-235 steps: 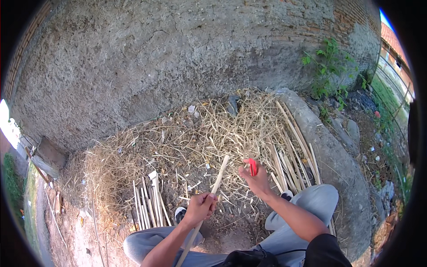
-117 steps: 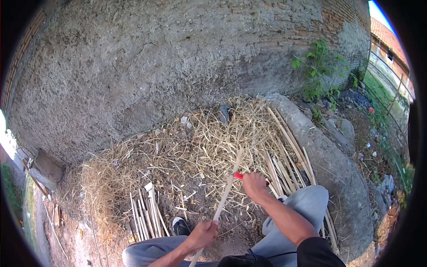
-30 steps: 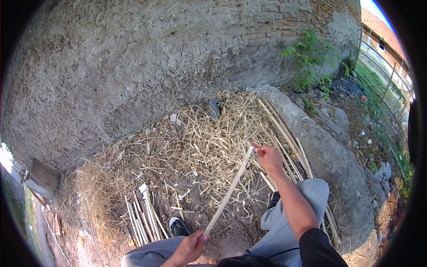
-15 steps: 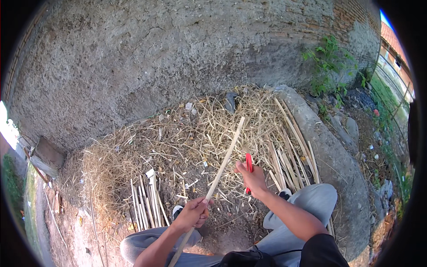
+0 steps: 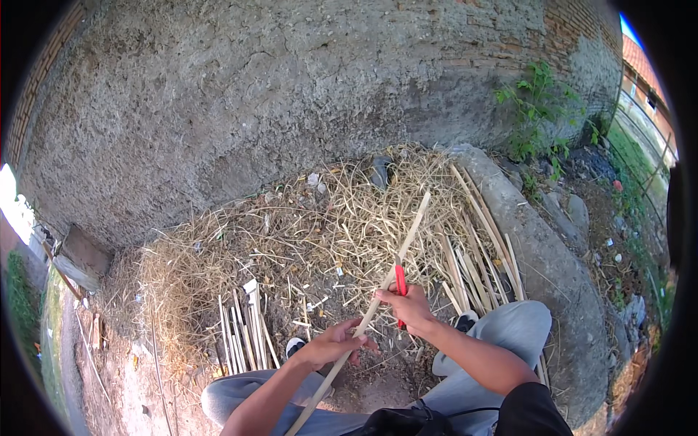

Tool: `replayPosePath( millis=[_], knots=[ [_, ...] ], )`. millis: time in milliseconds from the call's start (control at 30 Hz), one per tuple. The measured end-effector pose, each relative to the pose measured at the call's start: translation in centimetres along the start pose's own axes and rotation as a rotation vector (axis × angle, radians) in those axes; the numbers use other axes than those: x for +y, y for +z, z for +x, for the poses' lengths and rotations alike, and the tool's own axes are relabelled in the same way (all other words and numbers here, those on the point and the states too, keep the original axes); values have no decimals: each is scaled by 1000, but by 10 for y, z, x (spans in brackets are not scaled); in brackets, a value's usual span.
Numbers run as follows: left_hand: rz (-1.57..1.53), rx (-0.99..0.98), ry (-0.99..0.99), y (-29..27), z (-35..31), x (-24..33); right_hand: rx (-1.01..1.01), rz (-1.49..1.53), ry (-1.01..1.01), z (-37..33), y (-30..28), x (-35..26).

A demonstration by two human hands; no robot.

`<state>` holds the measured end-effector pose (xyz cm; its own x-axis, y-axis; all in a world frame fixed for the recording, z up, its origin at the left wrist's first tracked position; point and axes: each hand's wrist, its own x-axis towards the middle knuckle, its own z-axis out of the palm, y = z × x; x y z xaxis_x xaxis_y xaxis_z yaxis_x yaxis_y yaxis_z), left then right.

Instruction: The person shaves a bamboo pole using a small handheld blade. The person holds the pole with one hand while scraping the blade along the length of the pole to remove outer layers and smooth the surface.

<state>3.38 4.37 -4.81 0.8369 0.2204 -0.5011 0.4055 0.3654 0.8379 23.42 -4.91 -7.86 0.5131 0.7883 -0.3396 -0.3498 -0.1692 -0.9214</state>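
A long pale bamboo strip slants up from my lap toward the straw heap. Around its lower part, my left hand grips it loosely, thumb on top and some fingers apart. My right hand is closed round a slim red cutter knife held upright. The knife's upper end lies against the strip, and my right thumb and fingertips also touch the strip just below there. How far the blade is out is too small to tell.
Cut strips lie by my left foot, and more by my right knee. Straw-like shavings cover the ground before a rough wall. A concrete ledge runs along the right; a green plant grows behind it.
My right hand has moved left and slightly down, bringing the knife onto the strip. The strip's upper end has shifted right, and my left hand has moved a little right with its fingers loosened.
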Motion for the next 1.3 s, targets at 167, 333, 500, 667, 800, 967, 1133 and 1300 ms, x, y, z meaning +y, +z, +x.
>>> replayPosePath(
  millis=[167, 333, 500, 667, 800, 967, 1133, 1300],
  knots=[
    [136, -153, -48, -13, -12, -4, 132, 137, -17, 19, -19, -25],
    [56, -166, -47, -14, -18, 11, 82, 120, -88, 30, -36, -32],
    [-33, -80, -80, -10, -11, 12, -62, 44, 57, -3, -3, -18],
    [-65, -33, -60, 0, -9, 14, -88, 25, 69, -5, -4, -10],
    [-11, 10, -23, 0, -10, 4, -49, 48, 27, 2, -10, -14],
    [37, 124, 3, 2, -11, 6, -68, -93, 17, -9, -1, -20],
    [78, 140, 0, 4, -7, 12, -134, -83, 37, -13, 2, 0],
    [-20, 184, 49, 5, -11, 11, -116, 75, 65, -8, 2, -6]
  ],
)
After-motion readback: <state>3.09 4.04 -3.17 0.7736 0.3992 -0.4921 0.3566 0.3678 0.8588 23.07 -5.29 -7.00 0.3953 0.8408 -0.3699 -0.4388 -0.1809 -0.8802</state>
